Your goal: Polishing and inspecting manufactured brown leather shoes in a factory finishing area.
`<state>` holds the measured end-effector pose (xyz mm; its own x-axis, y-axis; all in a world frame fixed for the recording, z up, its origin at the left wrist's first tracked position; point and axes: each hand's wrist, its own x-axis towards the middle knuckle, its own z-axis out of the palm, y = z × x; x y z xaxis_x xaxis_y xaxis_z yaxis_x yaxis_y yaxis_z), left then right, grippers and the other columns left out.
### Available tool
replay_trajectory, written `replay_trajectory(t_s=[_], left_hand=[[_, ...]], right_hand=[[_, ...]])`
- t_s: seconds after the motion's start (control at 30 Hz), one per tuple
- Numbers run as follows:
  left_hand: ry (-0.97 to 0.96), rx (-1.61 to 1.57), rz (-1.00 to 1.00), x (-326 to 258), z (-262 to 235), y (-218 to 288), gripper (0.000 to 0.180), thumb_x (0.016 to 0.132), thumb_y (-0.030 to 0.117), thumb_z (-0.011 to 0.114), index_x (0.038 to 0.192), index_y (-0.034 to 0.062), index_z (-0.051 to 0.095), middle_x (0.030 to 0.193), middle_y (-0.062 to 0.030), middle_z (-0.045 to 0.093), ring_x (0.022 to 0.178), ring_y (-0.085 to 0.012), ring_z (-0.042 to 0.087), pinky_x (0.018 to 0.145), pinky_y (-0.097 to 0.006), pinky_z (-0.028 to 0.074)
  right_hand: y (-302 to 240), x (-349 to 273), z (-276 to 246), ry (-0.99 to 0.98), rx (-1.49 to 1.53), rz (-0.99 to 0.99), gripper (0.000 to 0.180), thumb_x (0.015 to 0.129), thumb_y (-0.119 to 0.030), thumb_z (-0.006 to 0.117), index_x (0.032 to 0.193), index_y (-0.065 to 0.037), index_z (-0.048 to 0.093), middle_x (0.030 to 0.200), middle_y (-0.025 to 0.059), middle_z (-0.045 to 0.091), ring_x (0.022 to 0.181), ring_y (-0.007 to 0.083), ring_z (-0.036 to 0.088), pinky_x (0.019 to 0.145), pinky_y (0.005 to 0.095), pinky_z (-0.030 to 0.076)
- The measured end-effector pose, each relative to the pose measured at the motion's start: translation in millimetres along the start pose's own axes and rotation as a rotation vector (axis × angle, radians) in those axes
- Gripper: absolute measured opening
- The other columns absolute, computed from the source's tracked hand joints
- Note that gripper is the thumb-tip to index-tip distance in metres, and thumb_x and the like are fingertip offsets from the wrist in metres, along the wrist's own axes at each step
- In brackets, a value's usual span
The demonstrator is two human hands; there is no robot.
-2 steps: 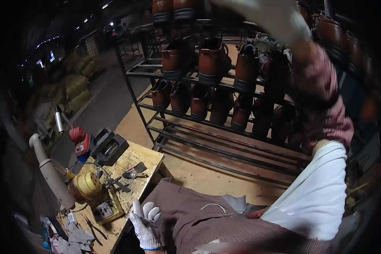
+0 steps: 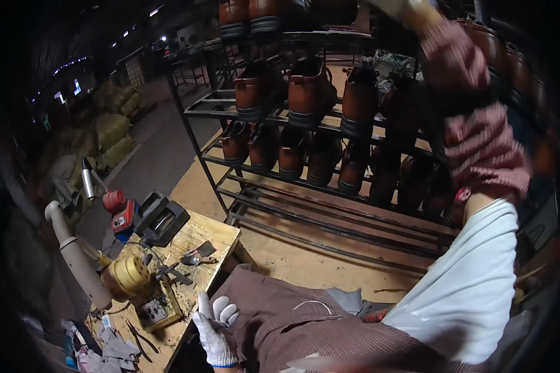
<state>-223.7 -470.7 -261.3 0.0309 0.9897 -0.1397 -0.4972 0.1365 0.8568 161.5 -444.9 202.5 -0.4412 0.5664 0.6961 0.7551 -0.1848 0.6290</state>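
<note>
My left hand (image 2: 216, 331), in a white knit glove with a blue cuff edge, rests beside the wooden workbench's right edge. Its thumb stands apart from loosely bent fingers, and nothing shows in it. My right arm, in a checked oversleeve (image 2: 463, 59), reaches far up and forward. Only a pale, blurred part of my right hand (image 2: 395, 7) shows at the top edge; its fingers are cut off. It is nearest to the upper shelf of a black metal rack (image 2: 211, 112). Brown boots (image 2: 311, 87) with dark soles stand in rows there, more above (image 2: 269, 13).
On the workbench (image 2: 221, 231) are a yellow machine (image 2: 129, 276), a black carry-handled case (image 2: 160, 217), a red device (image 2: 121, 211) and pliers (image 2: 142, 342). A beige pipe (image 2: 74, 255) rises at its left. Grey cloth scraps (image 2: 115, 349) lie near the front.
My right hand has moved up, partly out of view, uncovering some of the upper rack. My left hand has barely moved.
</note>
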Motion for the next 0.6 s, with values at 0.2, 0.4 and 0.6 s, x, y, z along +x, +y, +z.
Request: replay_trajectory(t_s=[0.2, 0.4, 0.6], left_hand=[[0.206, -0.064, 0.074, -10, -20, 5, 0.084, 0.101, 0.069, 0.041, 0.159, 0.0088, 0.034, 0.117, -0.0178, 0.065, 0.082, -0.0236, 0.068, 0.072, -0.035, 0.058], [0.094, -0.149, 0.022, 3, -26, -1, 0.079, 0.103, 0.066, 0.042, 0.159, 0.0108, 0.034, 0.12, -0.0159, 0.066, 0.087, -0.0231, 0.069, 0.079, -0.038, 0.059], [-0.114, -0.067, 0.079, 3, -26, -9, 0.078, 0.105, 0.057, 0.045, 0.162, 0.0063, 0.025, 0.13, -0.0171, 0.061, 0.107, -0.024, 0.065, 0.097, -0.037, 0.052]], right_hand=[[9, 4, 77, -0.007, 0.141, 0.355, 0.041, 0.095, -0.047, 0.057, 0.099, -0.01, 0.076, 0.103, 0.0167, 0.073, 0.092, 0.0374, 0.069, 0.087, 0.0474, 0.053], [26, -45, 32, -0.002, -0.195, 0.716, 0.04, 0.094, -0.046, 0.058, 0.098, -0.01, 0.075, 0.101, 0.0166, 0.073, 0.092, 0.0372, 0.069, 0.086, 0.0474, 0.053], [-203, -106, 41, 0.214, -0.016, 0.064, 0.022, 0.09, -0.027, 0.077, 0.101, -0.009, 0.072, 0.096, 0.0127, 0.068, 0.079, 0.03, 0.066, 0.068, 0.0409, 0.052]])
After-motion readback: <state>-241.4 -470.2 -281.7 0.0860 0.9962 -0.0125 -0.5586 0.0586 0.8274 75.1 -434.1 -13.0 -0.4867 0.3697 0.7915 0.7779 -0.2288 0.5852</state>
